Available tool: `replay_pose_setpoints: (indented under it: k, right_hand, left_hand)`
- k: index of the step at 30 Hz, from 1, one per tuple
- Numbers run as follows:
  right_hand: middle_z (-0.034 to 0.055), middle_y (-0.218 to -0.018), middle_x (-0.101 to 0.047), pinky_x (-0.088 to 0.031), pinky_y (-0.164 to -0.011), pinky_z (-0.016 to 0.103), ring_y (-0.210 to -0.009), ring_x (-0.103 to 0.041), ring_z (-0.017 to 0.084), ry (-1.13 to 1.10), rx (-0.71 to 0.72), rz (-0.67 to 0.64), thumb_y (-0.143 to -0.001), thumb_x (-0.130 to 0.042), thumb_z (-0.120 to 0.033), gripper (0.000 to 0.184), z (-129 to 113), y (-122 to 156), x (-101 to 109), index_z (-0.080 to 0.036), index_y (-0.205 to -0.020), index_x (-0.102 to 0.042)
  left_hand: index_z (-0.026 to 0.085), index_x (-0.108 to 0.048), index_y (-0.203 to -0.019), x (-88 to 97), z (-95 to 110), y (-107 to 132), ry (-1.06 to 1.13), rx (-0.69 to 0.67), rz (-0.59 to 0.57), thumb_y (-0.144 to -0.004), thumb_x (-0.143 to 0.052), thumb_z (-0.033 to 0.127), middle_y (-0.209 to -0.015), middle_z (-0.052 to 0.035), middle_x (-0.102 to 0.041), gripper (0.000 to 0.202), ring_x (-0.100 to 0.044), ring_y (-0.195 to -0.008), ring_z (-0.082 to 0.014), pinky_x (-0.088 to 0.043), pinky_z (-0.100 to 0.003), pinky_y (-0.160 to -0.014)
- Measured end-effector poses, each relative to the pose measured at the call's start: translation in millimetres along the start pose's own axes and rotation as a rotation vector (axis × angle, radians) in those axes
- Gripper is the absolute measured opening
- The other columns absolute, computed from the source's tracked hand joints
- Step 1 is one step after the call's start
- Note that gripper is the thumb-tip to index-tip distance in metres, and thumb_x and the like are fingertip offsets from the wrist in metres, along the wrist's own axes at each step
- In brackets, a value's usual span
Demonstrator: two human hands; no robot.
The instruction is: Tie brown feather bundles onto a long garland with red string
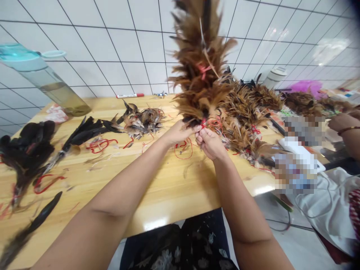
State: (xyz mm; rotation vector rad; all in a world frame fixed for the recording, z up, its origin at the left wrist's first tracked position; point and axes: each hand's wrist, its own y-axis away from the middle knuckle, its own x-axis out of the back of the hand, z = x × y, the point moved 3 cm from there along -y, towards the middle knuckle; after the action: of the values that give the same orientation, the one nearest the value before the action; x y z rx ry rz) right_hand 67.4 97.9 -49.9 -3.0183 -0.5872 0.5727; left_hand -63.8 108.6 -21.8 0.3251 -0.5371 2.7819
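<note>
A person holds a tall, fluffy bundle of brown feathers (197,88) up in the air over the worktop (174,195), with its bottom end in both hands. The left hand (188,130) wraps around the low end, and its grip is closed on it. The right hand (210,143) is just beside it, with its grip pinching the bottom tip; I cannot tell which bits are inside the pinch. Red string (203,123) goes around the bundle right by the fingertips, and a red tie (203,70) sits higher up. To the right of the hands lie more brown feathers (239,103), tied with red too. To the left is a small, messy feather pile (144,122), then loops of red cord (101,145) and a big bunch of black feathers (29,150). 1 long dark feather (42,213) lies near the front. At the back, by the tiled wall (98,45), are a red and white marker (130,95) and, far left, a see-through bottle (59,84) with yellow-brown drink in it. On the far right are a pink bag (306,88) and another person's arm (353,139) with a bracelet (348,130).
</note>
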Motion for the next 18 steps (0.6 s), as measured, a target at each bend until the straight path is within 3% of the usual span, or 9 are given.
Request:
replay_pose_setpoints:
  k: [3,7,12,18]
  right_hand:
    - [-0.0062,-0.059,-0.045,-0.029,-0.049,0.021,-0.050,-0.034,0.005,-0.079,0.044,0.121,-0.073,-0.073,-0.043,0.032,0,-3,3,-0.019,-0.069,-0.053]
    - [-0.0069,-0.057,-0.043,-0.028,-0.048,0.019,-0.050,-0.033,0.005,-0.122,0.079,0.232,-0.077,-0.068,-0.033,0.025,0,-6,6,-0.018,-0.068,-0.051]
    - [-0.0076,-0.053,-0.042,-0.027,-0.048,0.016,-0.048,-0.033,0.005,-0.209,-0.010,0.284,-0.081,-0.064,-0.029,0.029,3,-5,8,-0.018,-0.063,-0.043]
    - [-0.0082,-0.051,-0.041,-0.027,-0.047,0.016,-0.046,-0.032,0.005,-0.287,-0.056,0.246,-0.086,-0.058,-0.026,0.020,0,-4,8,-0.019,-0.070,-0.048]
  left_hand:
    - [0.015,-0.054,-0.078,-9.1,3,-1,-0.055,-0.086,0.084,-0.084,-0.055,0.048,-0.074,-0.0023,-0.061,0.033,-0.056,-0.074,-0.0138,-0.046,-0.026,-0.072]
    - [0.017,-0.054,-0.079,-21.8,11,6,-0.444,-0.222,0.231,-0.089,-0.046,0.027,-0.076,-0.0043,-0.061,0.017,-0.056,-0.073,-0.0151,-0.043,-0.028,-0.072]
    - [0.017,-0.054,-0.080,-33.1,15,16,-0.816,-0.390,0.232,-0.091,-0.039,0.019,-0.075,-0.0059,-0.060,0.019,-0.055,-0.073,-0.0174,-0.041,-0.030,-0.070]
    - [0.017,-0.055,-0.076,-32.8,8,15,-0.762,-0.384,0.186,-0.087,-0.045,0.017,-0.071,-0.0028,-0.060,0.016,-0.054,-0.067,-0.0147,-0.041,-0.027,-0.066]
